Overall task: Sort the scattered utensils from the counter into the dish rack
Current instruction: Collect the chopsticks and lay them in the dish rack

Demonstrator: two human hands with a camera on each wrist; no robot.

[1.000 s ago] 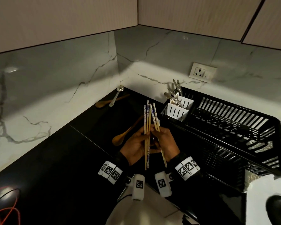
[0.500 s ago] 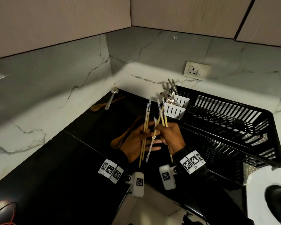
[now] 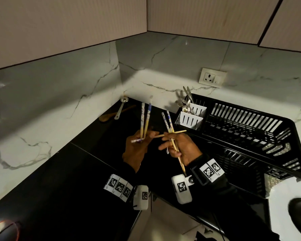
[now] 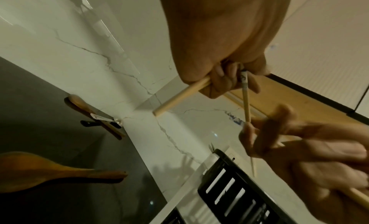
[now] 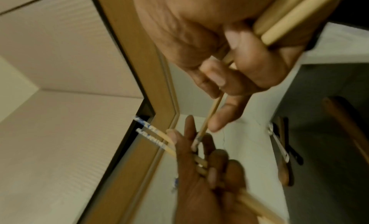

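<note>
- The left hand (image 3: 135, 150) is raised over the black worktop (image 3: 63, 180), fingers curled round a pair of chopsticks (image 3: 145, 121) whose blue-patterned ends point up and toward the far wall.
- The right hand (image 3: 182, 148) is just right of it, fingers curled round a second pair of chopsticks (image 3: 169, 123); the patterned ends point up and far, and the plain tips pass through the fist and stick out near the wrist.
- A single chopstick (image 3: 163, 135) lies crosswise between the two hands. Its patterned end is pinched at the left hand's fingers (image 4: 223, 83), and its plain part is held at the right hand's fingertips (image 5: 218, 123).
- The black dish rack (image 3: 250, 136) stands on the right of the worktop against the far wall.
- A white cutlery holder (image 3: 189, 119) hangs on the rack's left end, with metal spoons (image 3: 186, 103) standing in it. It is just right of the right hand's chopsticks and does not touch them.
- In the far corner of the worktop a metal spoon (image 3: 120, 108) lies across a wooden spoon (image 3: 109, 115).
- The left wrist view shows another wooden spoon (image 4: 49, 170) lying flat on the worktop, nearer than the corner pair.
- A wall socket (image 3: 212, 77) sits on the marble backsplash above the rack.
</note>
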